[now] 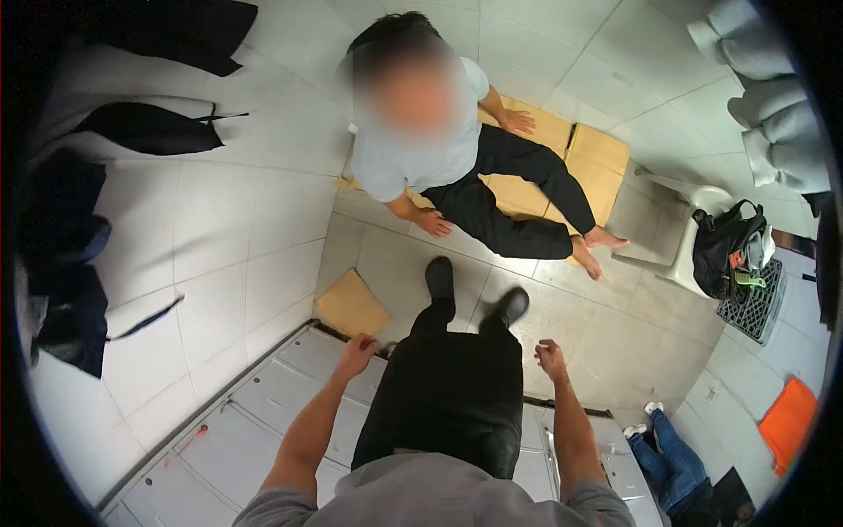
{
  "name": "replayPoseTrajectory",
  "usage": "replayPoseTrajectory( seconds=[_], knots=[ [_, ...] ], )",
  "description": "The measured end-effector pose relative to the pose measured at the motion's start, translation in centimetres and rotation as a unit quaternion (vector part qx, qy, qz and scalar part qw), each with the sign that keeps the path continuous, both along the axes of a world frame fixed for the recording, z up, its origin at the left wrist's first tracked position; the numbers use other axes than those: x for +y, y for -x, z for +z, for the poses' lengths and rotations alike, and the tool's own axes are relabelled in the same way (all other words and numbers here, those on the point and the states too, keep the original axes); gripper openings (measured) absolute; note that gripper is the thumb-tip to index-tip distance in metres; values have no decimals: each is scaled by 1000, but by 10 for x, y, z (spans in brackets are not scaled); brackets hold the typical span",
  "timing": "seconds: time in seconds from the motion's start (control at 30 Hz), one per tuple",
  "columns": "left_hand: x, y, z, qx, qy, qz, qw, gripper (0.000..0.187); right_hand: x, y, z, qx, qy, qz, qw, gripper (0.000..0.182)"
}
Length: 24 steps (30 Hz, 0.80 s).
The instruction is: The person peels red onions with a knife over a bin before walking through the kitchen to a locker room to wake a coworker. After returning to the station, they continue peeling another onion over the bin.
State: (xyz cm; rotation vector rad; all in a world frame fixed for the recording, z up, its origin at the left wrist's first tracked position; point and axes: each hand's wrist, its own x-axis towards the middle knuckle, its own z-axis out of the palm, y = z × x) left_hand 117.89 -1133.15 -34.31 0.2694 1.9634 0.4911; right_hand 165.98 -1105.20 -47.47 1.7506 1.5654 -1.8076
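My left hand (358,355) hangs in the air left of my black trousers (439,395), its fingers curled; anything in them is too small to make out. On the right side, my right hand (551,358) is raised with bent fingers, and what it may hold cannot be seen. Neither hand touches the trousers. Between and beyond my hands are my black shoes (440,278) on the tiled floor (474,290). The left hand is near a piece of cardboard (351,303) on the floor.
A barefoot person (421,167) sits on cardboard (590,167) ahead. At right are a white chair (680,255) with a black bag (724,250), a crate (757,303) and another person's legs (672,457). Grey lockers (228,439) stand around me. Dark clothes hang left.
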Motion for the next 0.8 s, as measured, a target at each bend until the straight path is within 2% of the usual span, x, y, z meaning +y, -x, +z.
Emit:
replayPoseTrajectory(
  seconds=[0.1, 0.23, 0.33, 0.37, 0.5, 0.6, 0.7, 0.8],
  knots=[
    [-9, -12, 1, 50, -8, -27, 998, 29, -28, -32, 31, 19, 52, -57, 997, 42],
    [-5, -42, 18, 40, -12, -30, 999, 29, -53, -71, 73, 2, 82, -103, 991, 40],
    [22, -75, 52, 63, -18, -69, 995, 28, -60, -119, 94, 32, 73, -112, 991, 37],
    [25, -85, 52, 66, -39, -78, 994, 28, -62, -139, 92, 58, 51, -124, 989, 34],
    [37, -127, 51, 101, -79, -122, 984, 29, -50, -205, 104, -4, 46, -157, 987, 32],
    [41, -149, 50, 87, -114, -113, 983, 30, -50, -256, 109, 0, 15, -163, 986, 31],
    [51, -169, 58, 75, -84, -111, 987, 29, -50, -288, 123, -5, 5, -197, 980, 32],
    [57, -181, 60, 106, -94, -169, 975, 25, -57, -313, 141, 11, -10, -240, 971, 32]
  ],
)
